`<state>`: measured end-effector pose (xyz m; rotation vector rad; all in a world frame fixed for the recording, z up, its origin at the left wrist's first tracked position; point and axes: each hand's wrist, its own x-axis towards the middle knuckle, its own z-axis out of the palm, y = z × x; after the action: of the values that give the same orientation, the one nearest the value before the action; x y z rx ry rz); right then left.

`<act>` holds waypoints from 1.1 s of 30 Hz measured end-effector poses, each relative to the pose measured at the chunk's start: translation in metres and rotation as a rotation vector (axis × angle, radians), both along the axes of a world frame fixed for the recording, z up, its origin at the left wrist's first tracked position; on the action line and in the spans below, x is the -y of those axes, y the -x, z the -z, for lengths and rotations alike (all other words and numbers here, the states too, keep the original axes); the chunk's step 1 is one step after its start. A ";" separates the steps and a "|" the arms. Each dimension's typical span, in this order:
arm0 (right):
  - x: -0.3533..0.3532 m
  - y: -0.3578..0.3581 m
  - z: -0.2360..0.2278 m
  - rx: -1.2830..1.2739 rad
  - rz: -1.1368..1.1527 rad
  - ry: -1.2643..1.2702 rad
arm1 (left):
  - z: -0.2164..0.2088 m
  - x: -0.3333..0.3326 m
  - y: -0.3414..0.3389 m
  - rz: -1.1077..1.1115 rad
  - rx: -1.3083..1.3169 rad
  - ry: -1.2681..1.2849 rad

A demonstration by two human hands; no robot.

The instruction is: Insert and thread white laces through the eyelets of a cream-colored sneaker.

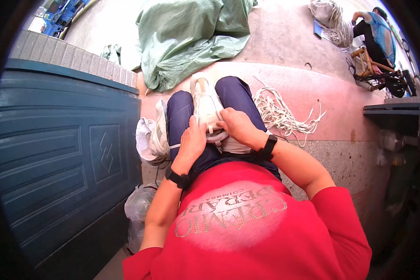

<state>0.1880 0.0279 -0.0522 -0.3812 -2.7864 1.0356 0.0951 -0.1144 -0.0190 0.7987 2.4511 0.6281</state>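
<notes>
Between my thighs lies a white and cream sneaker [206, 102], its long side pointing away from me. My left hand [193, 137] is closed at the near left edge of the sneaker, with the fingertips against it. On the opposite edge, my right hand [240, 125] pinches the sneaker near its opening. A small light tab shows between the two hands; whether a lace is in the fingers is too small to tell. On the ground to my right is a tangled heap of white laces [280, 109]. More white shoes [153, 134] stand beside my left leg.
A blue panelled door [65, 144] stands close on my left, with clear plastic bags [139, 205] beside it. Ahead, a green tarp [191, 39] covers something bulky. Far right, a person [378, 35] sits near a bundle of pale cords [338, 35] and a wooden-framed chair [366, 63].
</notes>
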 end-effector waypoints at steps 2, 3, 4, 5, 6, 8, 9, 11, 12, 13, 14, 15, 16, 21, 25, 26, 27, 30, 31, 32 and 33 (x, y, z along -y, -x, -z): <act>-0.003 0.002 0.001 -0.018 -0.007 -0.007 | -0.003 0.005 -0.004 0.045 -0.111 -0.093; -0.002 -0.001 0.000 -0.033 -0.014 -0.015 | -0.007 0.010 -0.011 0.090 -0.217 -0.189; -0.006 -0.001 -0.001 -0.016 -0.047 0.029 | -0.014 0.014 -0.009 0.152 -0.267 -0.180; -0.009 -0.006 -0.007 -0.047 -0.041 0.091 | -0.021 0.020 -0.005 0.186 -0.334 -0.249; -0.015 -0.012 -0.011 -0.077 -0.027 0.148 | -0.024 0.021 -0.001 0.225 -0.399 -0.326; -0.032 -0.035 -0.024 -0.278 0.100 0.198 | -0.028 0.018 -0.002 0.159 -0.250 -0.369; -0.041 -0.048 -0.029 -0.148 0.120 0.181 | -0.020 0.015 0.001 0.268 -0.168 -0.401; -0.058 -0.070 -0.025 0.062 0.127 0.201 | -0.008 -0.001 -0.007 0.345 0.056 -0.327; -0.056 -0.074 -0.025 0.067 0.136 0.199 | -0.002 -0.009 -0.013 0.404 0.264 -0.240; -0.054 -0.076 -0.025 0.031 0.038 0.143 | 0.008 -0.017 -0.018 0.492 0.163 -0.299; -0.051 -0.079 -0.025 -0.003 -0.059 0.088 | 0.013 -0.024 -0.021 0.502 0.170 -0.301; -0.044 -0.082 -0.021 -0.011 -0.043 0.069 | 0.018 -0.031 -0.024 0.597 0.082 -0.260; -0.037 -0.083 -0.019 -0.008 -0.037 0.068 | 0.021 -0.035 -0.027 0.688 -0.010 -0.217; -0.035 -0.084 -0.013 0.018 -0.015 0.013 | 0.023 -0.044 -0.025 0.652 0.064 -0.215; -0.038 -0.070 -0.023 -0.049 0.078 0.237 | 0.011 -0.048 -0.022 0.542 0.117 -0.306; -0.039 -0.062 -0.033 -0.049 0.076 0.238 | 0.000 -0.049 -0.021 0.453 0.165 -0.274; -0.045 -0.053 -0.051 -0.147 0.074 0.210 | -0.016 -0.055 -0.017 0.392 0.416 -0.279; -0.074 -0.033 -0.099 -0.329 0.060 -0.059 | -0.064 -0.075 -0.007 0.266 0.869 -0.522; -0.087 -0.031 -0.114 -0.413 0.079 -0.121 | -0.084 -0.079 -0.004 0.318 0.836 -0.528; -0.103 -0.033 -0.132 -0.495 0.103 -0.188 | -0.102 -0.083 0.000 0.376 0.805 -0.535; -0.119 -0.035 -0.152 -0.571 0.124 -0.367 | -0.116 -0.082 0.007 0.401 0.861 -0.553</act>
<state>0.2227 0.1464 0.1001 -0.1703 -2.3251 0.4838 0.0886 -0.0327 0.0974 0.9256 1.3063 1.2004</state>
